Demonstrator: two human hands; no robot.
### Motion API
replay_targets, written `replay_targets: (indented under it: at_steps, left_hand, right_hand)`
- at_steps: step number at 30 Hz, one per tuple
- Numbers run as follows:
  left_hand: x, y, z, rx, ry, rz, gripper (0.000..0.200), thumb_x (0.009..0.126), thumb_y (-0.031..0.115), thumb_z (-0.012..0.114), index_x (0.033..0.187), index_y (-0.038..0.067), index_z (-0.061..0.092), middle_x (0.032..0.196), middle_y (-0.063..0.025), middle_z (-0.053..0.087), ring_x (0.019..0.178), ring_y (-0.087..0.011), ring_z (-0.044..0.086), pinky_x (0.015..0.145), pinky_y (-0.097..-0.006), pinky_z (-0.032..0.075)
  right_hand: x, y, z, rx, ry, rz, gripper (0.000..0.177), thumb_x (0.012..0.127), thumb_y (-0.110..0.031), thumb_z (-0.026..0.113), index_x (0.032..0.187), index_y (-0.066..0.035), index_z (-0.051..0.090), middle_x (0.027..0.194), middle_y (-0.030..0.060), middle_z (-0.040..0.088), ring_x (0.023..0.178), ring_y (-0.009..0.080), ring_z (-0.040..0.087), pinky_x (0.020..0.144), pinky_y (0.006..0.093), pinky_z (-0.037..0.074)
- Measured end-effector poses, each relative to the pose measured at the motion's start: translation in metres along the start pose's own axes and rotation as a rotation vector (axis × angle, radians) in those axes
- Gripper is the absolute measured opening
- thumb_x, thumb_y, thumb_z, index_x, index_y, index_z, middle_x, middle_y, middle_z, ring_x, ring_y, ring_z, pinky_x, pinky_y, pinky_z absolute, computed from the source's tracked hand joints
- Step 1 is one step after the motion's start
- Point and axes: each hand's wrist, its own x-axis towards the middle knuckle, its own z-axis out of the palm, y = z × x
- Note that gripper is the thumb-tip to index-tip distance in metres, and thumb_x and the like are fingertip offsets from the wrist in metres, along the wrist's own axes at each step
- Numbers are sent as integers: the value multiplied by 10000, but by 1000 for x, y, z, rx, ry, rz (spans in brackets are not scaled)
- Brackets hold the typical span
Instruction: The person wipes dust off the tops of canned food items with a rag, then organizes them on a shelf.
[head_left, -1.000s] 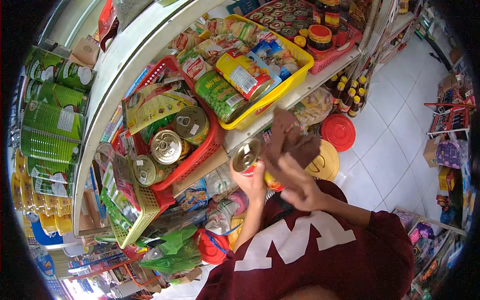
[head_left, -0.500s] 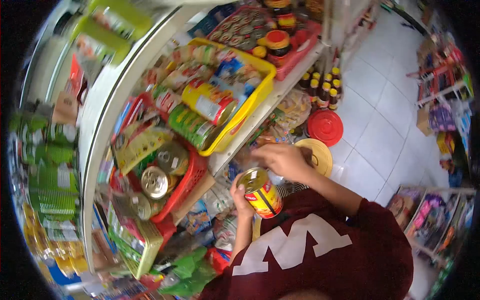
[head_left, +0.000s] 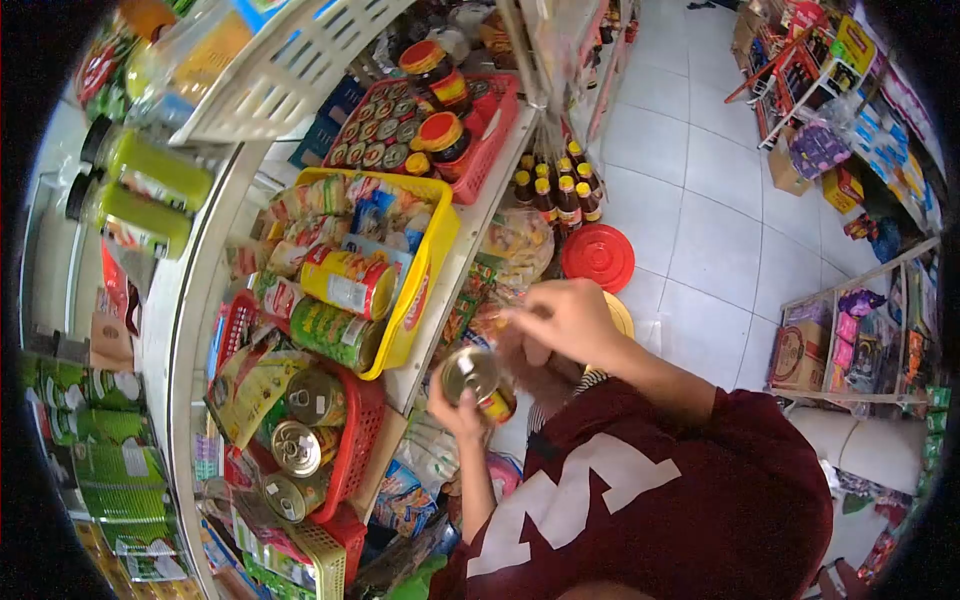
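Note:
My left hand [head_left: 458,408] is wrapped round a food can [head_left: 472,372], its silver lid tilted up toward me and part of a red and yellow label showing lower down. A small white sticker sits on the lid. Up and to the right of the can, apart from it, is my right hand [head_left: 572,322]. Its fingers are curled together, and whatever they may hold cannot be made out. On the shelf to the left, a yellow basket [head_left: 425,255] carries a yellow can [head_left: 348,282] and a green can [head_left: 336,335] among packets.
A red basket [head_left: 368,420] with several cans stands on the near shelf. Farther back, a pink-red tray [head_left: 490,150] holds small cans and jars. Sauce bottles [head_left: 568,200] and a red lid [head_left: 598,258] are beside the tiled floor [head_left: 660,180]. Stocked racks [head_left: 815,350] line the right.
The view has shifted, so the shelf sits lower and farther left. The can in my left hand has tilted, showing more lid and less label. My right hand stays near it, fingers now curled.

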Motion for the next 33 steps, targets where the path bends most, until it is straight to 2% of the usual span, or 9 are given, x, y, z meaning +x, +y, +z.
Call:
replay_targets:
  at_steps: [1,7,11,14,18,21,25,28,33]
  left_hand:
    - [11,11,12,-18,2,91,650,683,492,567,1000,-74,537,876,-151,599,808,-224,583,751,-330,456]
    - [20,74,23,-139,-53,213,715,633,505,549,984,-117,519,879,-185,601,810,-248,595,747,-327,461]
    - [-18,53,-10,-400,24,-60,761,589,513,588,1018,-109,500,930,-201,585,850,-263,592,772,-345,468]
    - [-37,23,-18,-573,187,-200,647,713,456,438,1087,-71,467,1029,-195,551,925,-287,550,819,-395,441]
    - [-32,35,10,-882,386,-337,619,734,468,400,1117,-15,460,1043,-142,535,943,-243,515,830,-362,414]
    - [-26,42,15,-892,268,-323,704,674,507,458,1127,-31,456,1037,-141,542,949,-232,524,830,-347,421]
    - [-31,55,1,-571,23,-265,819,595,557,545,1103,-81,474,979,-151,570,905,-225,560,803,-327,446]
    - [-23,94,4,-444,-57,-257,840,574,553,587,1061,-124,488,956,-156,586,863,-216,576,780,-302,450]
    - [-19,75,11,-521,208,-258,736,640,508,545,1049,-103,503,961,-152,589,868,-211,569,787,-311,437]
  right_hand:
    - [-2,9,2,141,-84,250,269,743,-287,655,699,-25,618,678,95,613,585,210,587,521,315,446]
    - [-34,30,-1,582,71,492,233,825,-210,578,774,15,615,710,15,599,673,80,527,639,213,411]
    - [-36,28,-16,556,27,490,212,856,-184,512,845,7,604,780,29,598,729,91,535,685,234,418]
    - [-34,1,-17,924,-149,476,204,849,-159,498,943,6,574,857,50,589,785,112,546,735,257,426]
    - [-26,-35,17,546,-576,-424,268,766,-166,572,1008,-51,556,996,108,516,948,275,495,854,368,373]
    - [-18,-43,28,223,-365,-583,384,744,-208,588,1097,-78,513,1087,104,471,1024,313,440,897,433,325]
    - [-3,-25,30,813,-558,-275,667,784,-432,473,1276,1,345,1283,180,373,1234,292,312,1027,389,204]
    - [-25,-18,26,1262,-709,110,647,865,-438,378,1313,18,282,1332,139,340,1267,227,267,1047,349,163]
    - [-65,17,19,1127,-739,437,562,859,-238,427,1322,23,246,1325,138,338,1244,215,292,1040,332,176]
